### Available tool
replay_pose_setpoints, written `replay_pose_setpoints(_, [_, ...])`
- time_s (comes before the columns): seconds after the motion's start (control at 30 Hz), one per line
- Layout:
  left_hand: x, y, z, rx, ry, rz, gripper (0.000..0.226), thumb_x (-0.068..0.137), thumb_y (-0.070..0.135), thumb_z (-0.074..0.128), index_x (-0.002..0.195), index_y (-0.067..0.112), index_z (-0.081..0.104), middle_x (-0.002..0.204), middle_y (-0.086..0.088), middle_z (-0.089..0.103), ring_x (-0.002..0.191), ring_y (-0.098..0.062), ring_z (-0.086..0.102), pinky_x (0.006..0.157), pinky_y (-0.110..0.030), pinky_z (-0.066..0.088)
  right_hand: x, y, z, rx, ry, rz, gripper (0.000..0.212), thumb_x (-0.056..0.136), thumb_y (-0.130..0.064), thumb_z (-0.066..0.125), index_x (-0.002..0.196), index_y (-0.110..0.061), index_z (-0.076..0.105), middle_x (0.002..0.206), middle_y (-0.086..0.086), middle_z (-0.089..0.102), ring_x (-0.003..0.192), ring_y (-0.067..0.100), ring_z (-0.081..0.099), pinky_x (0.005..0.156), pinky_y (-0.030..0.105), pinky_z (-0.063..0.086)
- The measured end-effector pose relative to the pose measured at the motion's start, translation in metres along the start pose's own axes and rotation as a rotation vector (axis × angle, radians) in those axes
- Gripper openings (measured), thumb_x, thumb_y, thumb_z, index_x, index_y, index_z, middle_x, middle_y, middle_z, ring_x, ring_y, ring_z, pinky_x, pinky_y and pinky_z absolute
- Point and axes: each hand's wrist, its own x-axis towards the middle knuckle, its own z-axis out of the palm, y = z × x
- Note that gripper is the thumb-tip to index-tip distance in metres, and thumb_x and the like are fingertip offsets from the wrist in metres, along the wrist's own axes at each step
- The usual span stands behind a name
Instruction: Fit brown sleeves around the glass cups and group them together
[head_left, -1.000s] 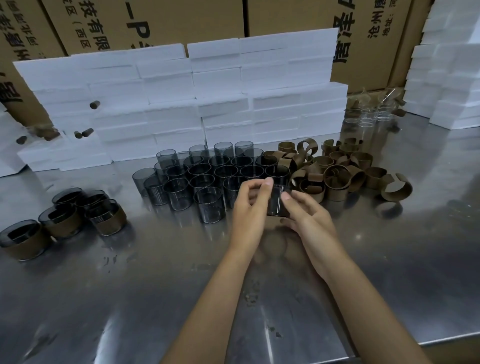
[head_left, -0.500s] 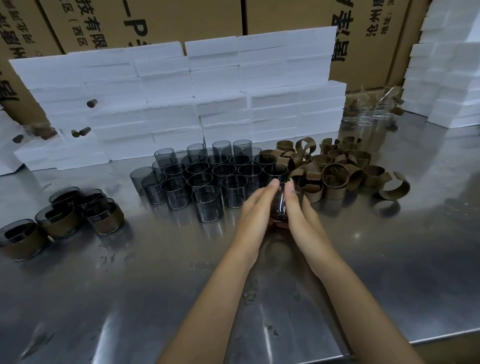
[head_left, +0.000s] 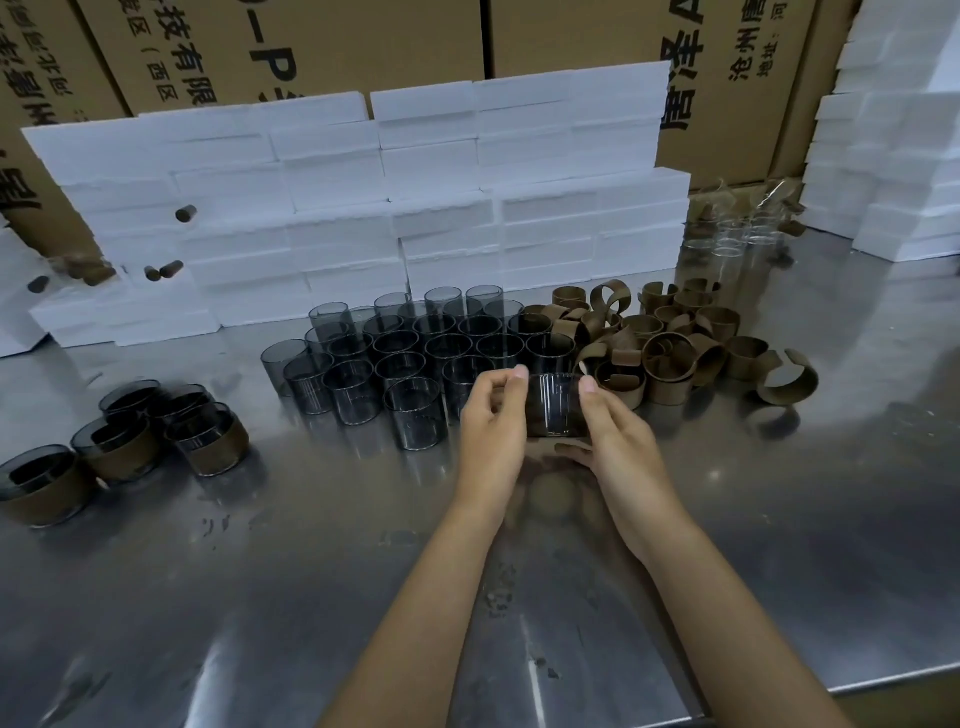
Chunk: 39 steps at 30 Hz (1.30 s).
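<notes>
A: Two dozen or so bare glass cups (head_left: 410, 364) stand in a block on the steel table (head_left: 208, 597), and that block serves as the landmark. What has changed beside it?

B: The biggest change is the height of the work. Half a second ago both hands were closed low around one cup at the block's near right corner, close to the table. Now that held cup (head_left: 555, 408) sits higher, just in front of the block's right end and apart from its neighbours.

A: What does that mean for the task?

B: Probably that this cup is mid-fitting or being checked. No brown band shows plainly on it, so whether a sleeve is already on cannot be told. The sleeve pile (head_left: 670, 343) lies just right of the block, touching its right edge. The finished sleeved cups (head_left: 156, 436) are grouped well to the block's left, so the carry across is not yet done.

A: And the hands?

B: Both forearms reach in from the near edge and converge. The left hand (head_left: 491, 431) presses the cup's left wall, fingers curled, thumb tip at the rim. The right hand (head_left: 618, 447) mirrors it, thumb up at the right rim, fingers wrapped below. The cup is pinched between them.
</notes>
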Motion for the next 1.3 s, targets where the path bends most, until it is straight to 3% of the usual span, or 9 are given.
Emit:
replay_pose_setpoints(0.13, [-0.003, 0.003, 0.001, -0.111, -0.025, -0.015, 0.024, 0.098, 0.038, 0.067, 0.110, 0.017, 0.068, 0.105, 0.000, 0.071, 0.099, -0.012, 0.070, 0.097, -0.033, 0.056, 0.001, 0.001, -0.003, 0.127, -0.033, 0.045, 0.062, 0.079, -0.064, 0.064, 0.118, -0.016, 0.072, 0.110, 0.005, 0.078, 0.103, 0.018, 0.075, 0.085, 0.031, 0.059])
replay_pose_setpoints(0.3, [-0.002, 0.004, -0.002, -0.029, -0.112, 0.012, 0.030, 0.098, 0.028, 0.068, 0.128, 0.022, 0.069, 0.127, 0.003, 0.068, 0.110, 0.001, 0.067, 0.093, -0.018, 0.053, 0.004, -0.001, -0.009, 0.453, -0.154, 0.170, 0.048, 0.103, -0.040, 0.052, 0.128, -0.001, 0.064, 0.121, 0.016, 0.074, 0.114, 0.022, 0.072, 0.097, 0.032, 0.058])
replay_pose_setpoints(0.43, [-0.002, 0.004, -0.002, -0.046, -0.186, -0.012, 0.034, 0.097, 0.019, 0.069, 0.131, 0.021, 0.065, 0.103, 0.018, 0.077, 0.101, 0.007, 0.069, 0.085, -0.010, 0.052, 0.004, -0.004, -0.007, 0.494, -0.172, 0.188, 0.046, 0.107, -0.031, 0.048, 0.136, 0.003, 0.058, 0.128, 0.018, 0.071, 0.120, 0.023, 0.068, 0.110, 0.038, 0.048])
replay_pose_setpoints(0.57, [-0.002, 0.002, -0.002, -0.042, -0.191, -0.004, 0.043, 0.090, 0.016, 0.078, 0.130, 0.017, 0.062, 0.116, 0.004, 0.072, 0.102, 0.006, 0.069, 0.080, -0.007, 0.049, 0.000, -0.006, -0.009, 0.434, -0.193, 0.146, 0.041, 0.107, -0.027, 0.048, 0.131, 0.003, 0.062, 0.127, 0.017, 0.071, 0.123, 0.024, 0.067, 0.116, 0.042, 0.043])
replay_pose_setpoints(0.7, [-0.002, 0.002, -0.005, -0.059, -0.161, -0.018, 0.054, 0.075, 0.034, 0.087, 0.120, 0.019, 0.061, 0.113, 0.001, 0.070, 0.105, -0.002, 0.069, 0.080, -0.011, 0.051, -0.003, -0.007, -0.010, 0.363, -0.219, 0.116, 0.035, 0.105, -0.024, 0.052, 0.131, -0.005, 0.065, 0.128, 0.012, 0.072, 0.123, 0.022, 0.066, 0.116, 0.043, 0.043])
replay_pose_setpoints(0.8, [-0.002, 0.004, -0.005, -0.061, -0.113, -0.051, 0.065, 0.064, 0.050, 0.093, 0.109, 0.017, 0.059, 0.098, 0.001, 0.067, 0.087, -0.003, 0.069, 0.074, -0.017, 0.055, -0.004, -0.008, -0.008, 0.328, -0.253, 0.128, 0.034, 0.103, -0.026, 0.055, 0.133, -0.013, 0.066, 0.128, 0.009, 0.072, 0.124, 0.022, 0.066, 0.116, 0.045, 0.043])
replay_pose_setpoints(0.97, [0.001, 0.004, -0.009, -0.107, -0.025, -0.129, 0.044, 0.088, 0.053, 0.075, 0.094, 0.013, 0.056, 0.102, -0.016, 0.059, 0.097, -0.030, 0.058, 0.106, -0.063, 0.046, -0.007, -0.007, -0.004, 0.226, -0.306, 0.110, 0.046, 0.089, -0.045, 0.065, 0.129, -0.022, 0.069, 0.125, 0.005, 0.074, 0.118, 0.019, 0.070, 0.103, 0.039, 0.051])
replay_pose_setpoints(1.17, [0.003, -0.001, -0.005, -0.088, 0.069, -0.144, 0.030, 0.103, 0.039, 0.059, 0.098, 0.010, 0.061, 0.110, -0.024, 0.067, 0.110, -0.041, 0.065, 0.108, -0.058, 0.046, -0.003, -0.007, 0.002, 0.228, -0.182, 0.177, 0.039, 0.105, -0.043, 0.045, 0.119, -0.016, 0.069, 0.108, 0.006, 0.078, 0.089, 0.015, 0.073, 0.074, 0.028, 0.056])
replay_pose_setpoints(1.3, [0.004, -0.002, -0.005, -0.126, 0.076, -0.181, 0.026, 0.106, 0.030, 0.055, 0.099, 0.006, 0.062, 0.111, -0.022, 0.067, 0.118, -0.043, 0.063, 0.109, -0.059, 0.046, -0.003, -0.005, 0.002, 0.271, -0.164, 0.140, 0.034, 0.108, -0.036, 0.044, 0.121, -0.015, 0.068, 0.110, 0.005, 0.075, 0.086, 0.010, 0.072, 0.069, 0.026, 0.053])
